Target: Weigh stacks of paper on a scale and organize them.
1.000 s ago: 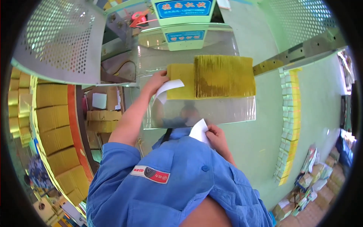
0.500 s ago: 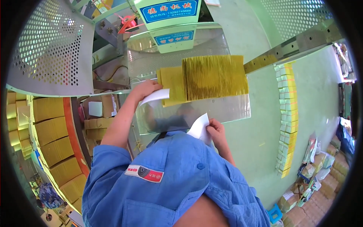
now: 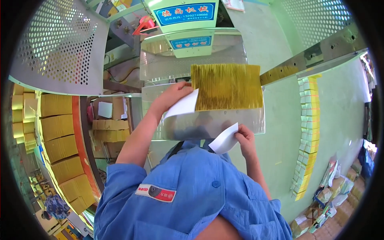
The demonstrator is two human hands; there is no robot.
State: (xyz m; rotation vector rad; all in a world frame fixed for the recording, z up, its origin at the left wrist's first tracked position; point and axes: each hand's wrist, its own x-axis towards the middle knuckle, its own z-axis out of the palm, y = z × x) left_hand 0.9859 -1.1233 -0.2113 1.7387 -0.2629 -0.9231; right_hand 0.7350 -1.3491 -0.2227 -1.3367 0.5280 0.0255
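Note:
A block of tightly pleated yellow-brown paper [image 3: 226,88] lies on a shiny metal table [image 3: 244,121] in front of me. At its left end my left hand [image 3: 173,98] is closed on a white strip [image 3: 185,105] that looks like paper or card, its edge against the pleats. My left fingertips are partly hidden behind the strip and block. Nearer my body and to the right, my right hand [image 3: 245,140] pinches a second white strip [image 3: 225,140] by its corner, in front of the table's near edge.
Beyond the block stands a machine with a blue sign [image 3: 186,15]. A perforated panel [image 3: 60,52] and metal bar [image 3: 312,54] flank the table. Cardboard pieces [image 3: 60,124] stand at left, a row of white-and-yellow bundles [image 3: 308,132] at right. Another person [image 3: 58,206] is at lower left.
My left hand has moved right with its white strip, and the flat yellow part at the block's left end has been brought in against the pleats. My right hand has lifted its strip slightly rightward.

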